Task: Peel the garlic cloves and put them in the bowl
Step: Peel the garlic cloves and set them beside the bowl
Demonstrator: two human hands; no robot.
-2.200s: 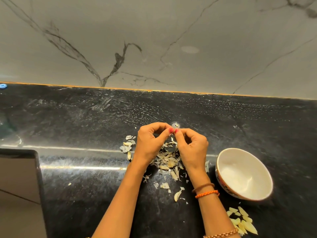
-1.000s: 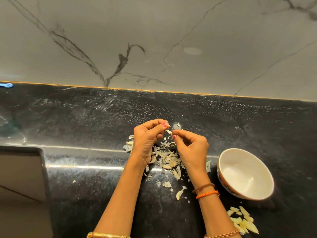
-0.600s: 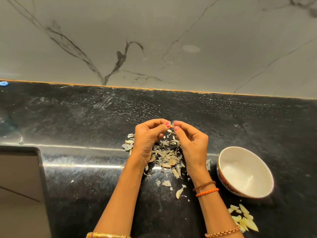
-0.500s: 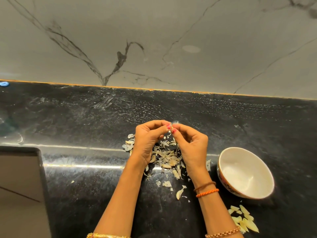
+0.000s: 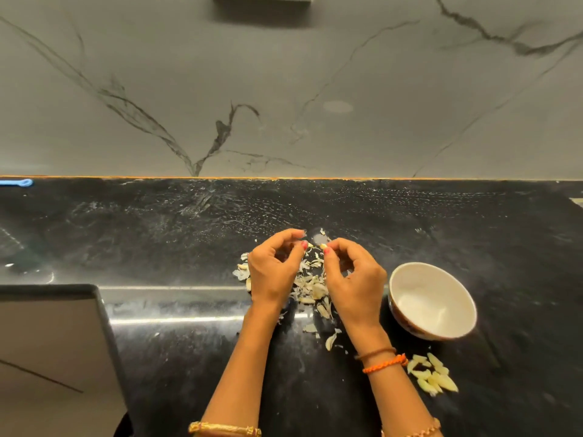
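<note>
My right hand point(image 5: 355, 279) pinches a small garlic clove point(image 5: 323, 246) between thumb and fingertips, above the black counter. My left hand point(image 5: 273, 269) is a short gap to its left, fingers curled, with a pale scrap of garlic peel point(image 5: 310, 245) at its thumb tip. A heap of loose peels point(image 5: 312, 287) lies on the counter below and between the hands. The white bowl point(image 5: 435, 299) stands to the right of my right hand and looks empty. Several peeled cloves point(image 5: 433, 377) lie on the counter in front of the bowl, by my right wrist.
A grey flat slab with a dark rim point(image 5: 47, 342) fills the near left corner. A small blue object point(image 5: 19, 183) lies at the far left against the marble wall point(image 5: 284, 89). More peel scraps point(image 5: 242, 271) sit left of my left hand.
The fingertips were together working on the clove; now the hands have drawn a little apart, the clove staying with the right hand. The view has tilted up slightly.
</note>
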